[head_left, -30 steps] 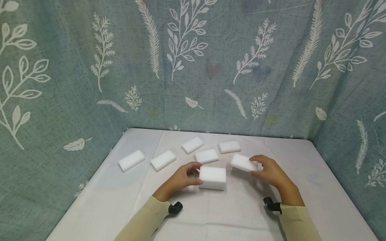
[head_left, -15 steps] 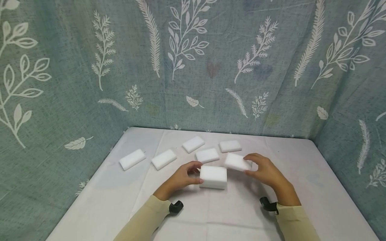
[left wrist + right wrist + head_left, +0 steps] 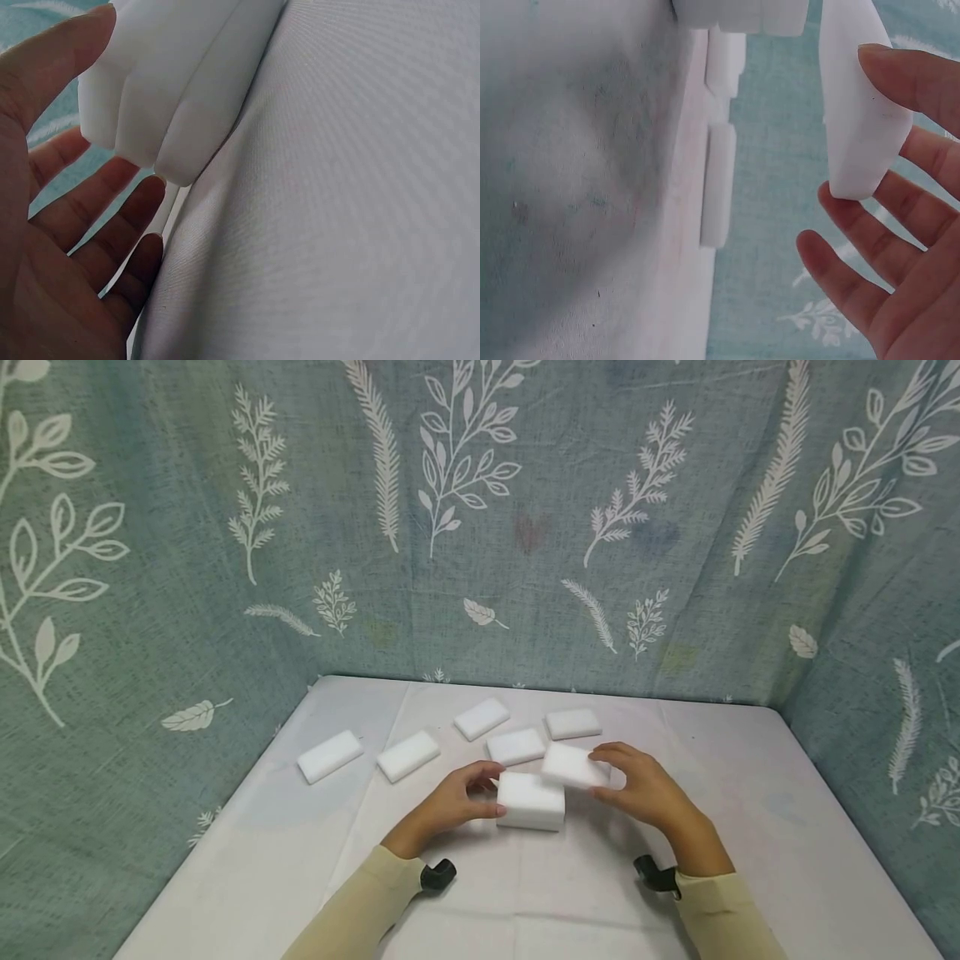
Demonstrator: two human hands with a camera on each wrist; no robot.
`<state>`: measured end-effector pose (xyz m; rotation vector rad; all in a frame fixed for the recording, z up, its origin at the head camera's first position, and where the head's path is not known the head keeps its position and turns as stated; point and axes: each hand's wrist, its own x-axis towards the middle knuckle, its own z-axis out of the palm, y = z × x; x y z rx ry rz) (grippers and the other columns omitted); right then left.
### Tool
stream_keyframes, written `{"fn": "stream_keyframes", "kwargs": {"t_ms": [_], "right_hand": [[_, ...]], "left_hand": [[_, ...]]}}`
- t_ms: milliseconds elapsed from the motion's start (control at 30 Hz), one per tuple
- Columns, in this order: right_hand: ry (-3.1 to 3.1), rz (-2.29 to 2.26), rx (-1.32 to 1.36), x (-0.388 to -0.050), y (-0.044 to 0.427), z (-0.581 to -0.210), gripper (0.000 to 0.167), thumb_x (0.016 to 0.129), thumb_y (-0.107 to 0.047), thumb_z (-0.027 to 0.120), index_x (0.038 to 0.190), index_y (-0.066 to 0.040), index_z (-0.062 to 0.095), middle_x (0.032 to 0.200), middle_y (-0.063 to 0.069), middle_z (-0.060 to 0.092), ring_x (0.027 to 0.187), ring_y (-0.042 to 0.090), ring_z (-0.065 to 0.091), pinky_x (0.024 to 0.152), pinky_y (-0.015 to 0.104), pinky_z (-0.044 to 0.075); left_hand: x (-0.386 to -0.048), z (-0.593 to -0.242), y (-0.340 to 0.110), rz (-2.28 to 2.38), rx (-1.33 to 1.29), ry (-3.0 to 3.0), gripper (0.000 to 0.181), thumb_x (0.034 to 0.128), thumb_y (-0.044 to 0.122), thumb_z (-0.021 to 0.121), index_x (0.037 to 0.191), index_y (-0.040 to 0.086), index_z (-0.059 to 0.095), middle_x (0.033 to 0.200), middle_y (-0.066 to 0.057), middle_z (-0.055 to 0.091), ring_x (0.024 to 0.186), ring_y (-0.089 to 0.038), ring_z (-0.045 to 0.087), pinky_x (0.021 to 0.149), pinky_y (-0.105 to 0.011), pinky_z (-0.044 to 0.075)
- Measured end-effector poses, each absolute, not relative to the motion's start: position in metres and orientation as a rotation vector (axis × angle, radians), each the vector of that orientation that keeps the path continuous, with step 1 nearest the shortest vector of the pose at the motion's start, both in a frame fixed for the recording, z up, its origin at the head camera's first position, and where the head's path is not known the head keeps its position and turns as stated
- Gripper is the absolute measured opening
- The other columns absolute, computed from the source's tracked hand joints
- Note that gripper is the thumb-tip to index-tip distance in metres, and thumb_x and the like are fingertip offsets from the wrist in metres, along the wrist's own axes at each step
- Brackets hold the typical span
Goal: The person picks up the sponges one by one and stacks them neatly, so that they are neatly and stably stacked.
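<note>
A stack of three white sponges (image 3: 529, 802) stands on the table, its layers visible in the left wrist view. My left hand (image 3: 453, 802) holds the stack's left end, thumb at the front corner and index fingertip at the back corner. Up close, the thumb overlaps the stack (image 3: 187, 75) and the other fingertips lie at or near its end. Another white sponge (image 3: 573, 766) is pinched between the thumb and fingers of my right hand (image 3: 641, 785). It is held above the table, slightly tilted, its left end just over the stack's back right corner.
Several more white sponges lie flat behind and left of the stack, including a far left sponge (image 3: 330, 757), a middle sponge (image 3: 516, 746) and a back right sponge (image 3: 573, 723). A white cloth covers the table (image 3: 750, 827). Patterned green-blue curtains (image 3: 555, 527) enclose its back and sides.
My right hand has carried its sponge leftward, from right of the stack to its back right corner. The left hand and the stack have stayed in place.
</note>
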<state>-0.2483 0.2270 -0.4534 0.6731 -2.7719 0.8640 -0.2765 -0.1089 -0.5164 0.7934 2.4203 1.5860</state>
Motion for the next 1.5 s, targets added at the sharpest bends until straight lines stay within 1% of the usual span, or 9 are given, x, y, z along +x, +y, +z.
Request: {"fn": "stream_keyframes", "kwargs": {"t_ms": [167, 300, 533, 700, 933, 1100, 1333, 1500], "right_hand": [[-2.755, 0.876, 0.699, -0.246, 0.223, -0.453, 0.05, 0.079, -0.023, 0.083, 0.124, -0.01, 0.064, 0.129, 0.008, 0.058, 0.119, 0.032, 0.054, 0.097, 0.051, 0.045], [-2.761, 0.857, 0.721, -0.246, 0.221, -0.452, 0.051, 0.08, -0.026, 0.082, 0.125, -0.011, 0.064, 0.13, 0.008, 0.057, 0.12, 0.032, 0.053, 0.097, 0.051, 0.045], [-2.761, 0.834, 0.756, -0.246, 0.213, -0.451, 0.05, 0.081, -0.027, 0.081, 0.126, -0.012, 0.064, 0.131, 0.007, 0.057, 0.121, 0.031, 0.053, 0.098, 0.05, 0.044], [-2.747, 0.859, 0.779, -0.244, 0.205, -0.452, 0.049, 0.082, -0.025, 0.081, 0.126, -0.014, 0.064, 0.132, 0.005, 0.056, 0.123, 0.03, 0.051, 0.099, 0.051, 0.043], [-2.696, 0.852, 0.845, -0.243, 0.195, -0.456, 0.048, 0.08, -0.022, 0.081, 0.124, -0.013, 0.065, 0.133, 0.005, 0.055, 0.122, 0.029, 0.052, 0.098, 0.049, 0.044], [-2.688, 0.829, 0.863, -0.242, 0.192, -0.457, 0.048, 0.081, -0.024, 0.08, 0.125, -0.013, 0.065, 0.134, 0.005, 0.055, 0.122, 0.029, 0.052, 0.097, 0.049, 0.045], [-2.704, 0.823, 0.888, -0.241, 0.184, -0.459, 0.047, 0.082, -0.027, 0.079, 0.125, -0.014, 0.065, 0.134, 0.003, 0.055, 0.122, 0.027, 0.053, 0.098, 0.048, 0.044], [-2.706, 0.817, 0.891, -0.239, 0.18, -0.461, 0.048, 0.081, -0.029, 0.08, 0.125, -0.015, 0.065, 0.134, 0.002, 0.055, 0.121, 0.026, 0.053, 0.097, 0.049, 0.044]], "left_hand": [[-0.276, -0.517, -0.109, 1.587, 0.799, 2.418, 0.064, 0.074, 0.029, 0.086, 0.13, 0.01, 0.059, 0.114, 0.005, 0.063, 0.104, -0.019, 0.059, 0.091, -0.039, 0.046], [-0.277, -0.518, -0.109, 1.586, 0.809, 2.422, 0.064, 0.0745, 0.029, 0.086, 0.13, 0.01, 0.059, 0.114, 0.004, 0.062, 0.104, -0.02, 0.059, 0.092, -0.039, 0.046], [-0.278, -0.518, -0.11, 1.595, 0.823, 2.417, 0.067, 0.0753, 0.029, 0.085, 0.131, 0.004, 0.057, 0.115, 0.003, 0.062, 0.103, -0.02, 0.059, 0.091, -0.041, 0.046], [-0.278, -0.517, -0.11, 1.595, 0.818, 2.414, 0.065, 0.0754, 0.029, 0.085, 0.13, 0.007, 0.058, 0.115, 0.003, 0.063, 0.103, -0.019, 0.059, 0.091, -0.04, 0.047], [-0.28, -0.519, -0.109, 1.585, 0.821, 2.432, 0.061, 0.0748, 0.029, 0.086, 0.128, 0.015, 0.06, 0.113, 0.006, 0.062, 0.102, -0.015, 0.059, 0.091, -0.037, 0.046], [-0.28, -0.52, -0.109, 1.578, 0.822, 2.438, 0.061, 0.0742, 0.03, 0.086, 0.128, 0.016, 0.06, 0.114, 0.005, 0.062, 0.102, -0.016, 0.059, 0.09, -0.036, 0.047], [-0.279, -0.518, -0.11, 1.598, 0.84, 2.413, 0.065, 0.0728, 0.027, 0.087, 0.13, 0.013, 0.059, 0.116, 0.002, 0.062, 0.103, -0.02, 0.06, 0.09, -0.036, 0.047], [-0.28, -0.519, -0.11, 1.598, 0.835, 2.407, 0.064, 0.073, 0.026, 0.087, 0.129, 0.014, 0.059, 0.116, 0.003, 0.062, 0.103, -0.02, 0.06, 0.09, -0.035, 0.047]]}}
